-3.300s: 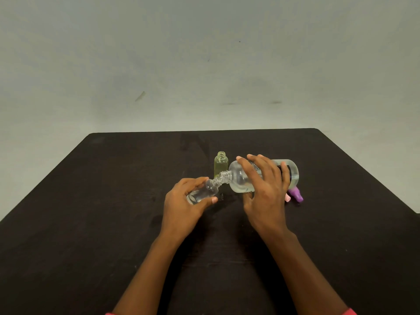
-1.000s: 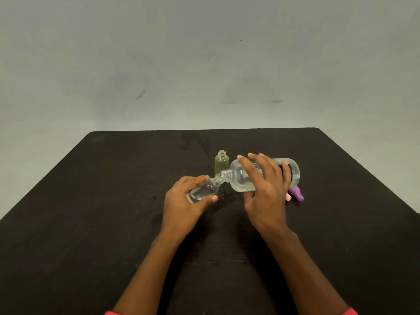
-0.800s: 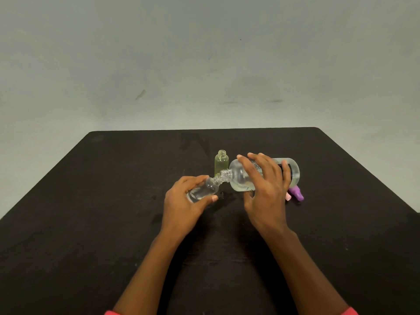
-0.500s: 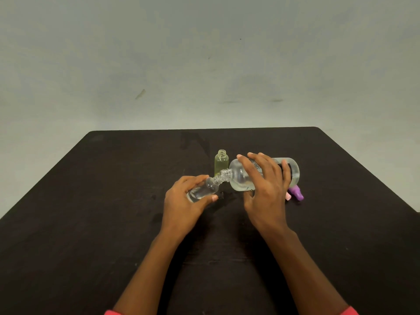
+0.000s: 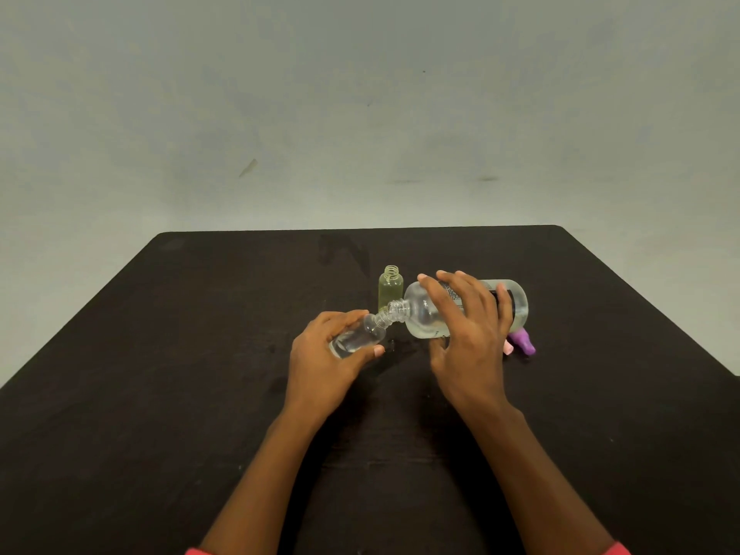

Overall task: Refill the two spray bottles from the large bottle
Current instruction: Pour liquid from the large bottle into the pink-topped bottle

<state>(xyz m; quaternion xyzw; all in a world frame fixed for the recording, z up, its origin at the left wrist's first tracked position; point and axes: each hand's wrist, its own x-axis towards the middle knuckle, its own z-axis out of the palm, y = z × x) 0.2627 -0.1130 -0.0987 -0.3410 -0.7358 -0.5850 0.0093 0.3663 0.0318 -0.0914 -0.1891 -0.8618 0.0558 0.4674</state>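
I see the large clear bottle (image 5: pixel 424 314) tipped sideways, neck meeting the tilted small clear spray bottle (image 5: pixel 362 334); the yellowish spray bottle (image 5: pixel 390 292) stands uncapped behind.

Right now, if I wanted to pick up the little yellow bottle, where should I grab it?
The yellow bottle stands upright with no cap, so grip round its straight sides, below the open neck, and keep it level. Probably come from its left; the big bottle, tipped over, crowds its right.
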